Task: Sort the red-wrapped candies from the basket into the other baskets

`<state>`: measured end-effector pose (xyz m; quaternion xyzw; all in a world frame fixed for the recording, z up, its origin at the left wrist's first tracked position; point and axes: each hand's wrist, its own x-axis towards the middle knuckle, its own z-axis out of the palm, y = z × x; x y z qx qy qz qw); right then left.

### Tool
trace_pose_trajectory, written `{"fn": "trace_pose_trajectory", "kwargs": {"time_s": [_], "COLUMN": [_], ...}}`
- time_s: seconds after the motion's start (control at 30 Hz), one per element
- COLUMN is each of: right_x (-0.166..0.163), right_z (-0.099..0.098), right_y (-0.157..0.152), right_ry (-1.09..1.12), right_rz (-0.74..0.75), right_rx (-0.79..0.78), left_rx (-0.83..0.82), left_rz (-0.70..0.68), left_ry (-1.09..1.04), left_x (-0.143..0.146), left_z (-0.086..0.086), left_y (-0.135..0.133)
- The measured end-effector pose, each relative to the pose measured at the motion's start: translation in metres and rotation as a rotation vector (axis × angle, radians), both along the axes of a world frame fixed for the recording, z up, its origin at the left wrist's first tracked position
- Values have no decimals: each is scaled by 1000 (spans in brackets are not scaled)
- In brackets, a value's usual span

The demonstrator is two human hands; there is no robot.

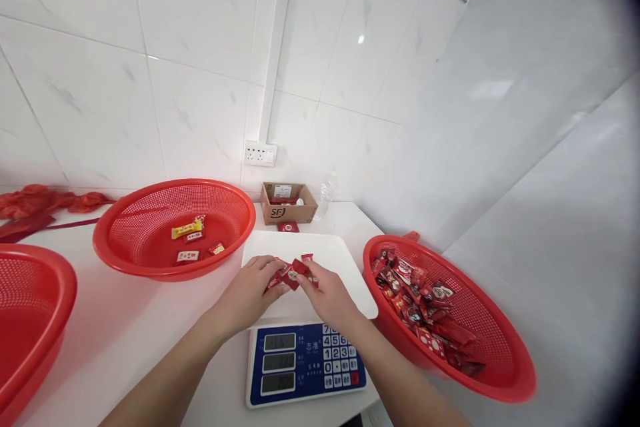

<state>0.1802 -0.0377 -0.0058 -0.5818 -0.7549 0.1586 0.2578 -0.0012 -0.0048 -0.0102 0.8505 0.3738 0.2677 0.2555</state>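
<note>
Both of my hands meet over the white pan (pixel 335 245) of a digital scale (pixel 305 367). My left hand (pixel 255 290) has its fingers closed around red-wrapped candies (pixel 287 273). From the other side, my right hand (pixel 327 293) pinches red wrapped candies of the same cluster between thumb and fingers. Which packet belongs to which hand is hard to separate. The scale's blue panel with its displays and number keys lies below my wrists. To the right, a red plastic basket (pixel 500 320) holds many red and dark wrapped candies (pixel 415 300).
Another red basket (pixel 235 197) at the left has several wrapped candies inside. Part of a third basket (pixel 35 260) shows at the left edge. Behind the scale stand a cardboard box (pixel 290 213), a red packet (pixel 289 227) and a clear plastic bottle (pixel 327 193). Red netting (pixel 45 200) lies far left.
</note>
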Motion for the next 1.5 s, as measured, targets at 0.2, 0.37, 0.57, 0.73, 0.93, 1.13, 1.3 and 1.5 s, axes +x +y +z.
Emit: {"fn": "trace_pose_trajectory", "kwargs": {"time_s": [0.2,0.37,0.57,0.73,0.93,1.13,1.3,1.5], "right_x": [-10,-12,3,35,61,52,18,-3], "right_z": [8,-1,-10,-8,-15,-16,-11,-16], "right_y": [-19,-28,-30,-21,-10,-11,-22,-27], "right_ry": [698,706,377,52,-99,-91,112,360], "right_rz": [40,43,-140,-394,-509,-531,-184,87], "right_rx": [-136,-195,-96,-64,-105,-9,-58,-144], "left_rx": [-256,-405,-267,7,21,-50,-271,-507], "left_rz": [-161,-268,-108,201,167,162,-21,-216], "left_ry": [-199,-202,-50,179,340,294,-91,-222], "left_x": [4,6,2,-7,-3,0,5,10], "left_z": [16,15,12,5,-3,-4,-2,7], "left_y": [-15,-23,-16,2,7,3,-10,-25]}}
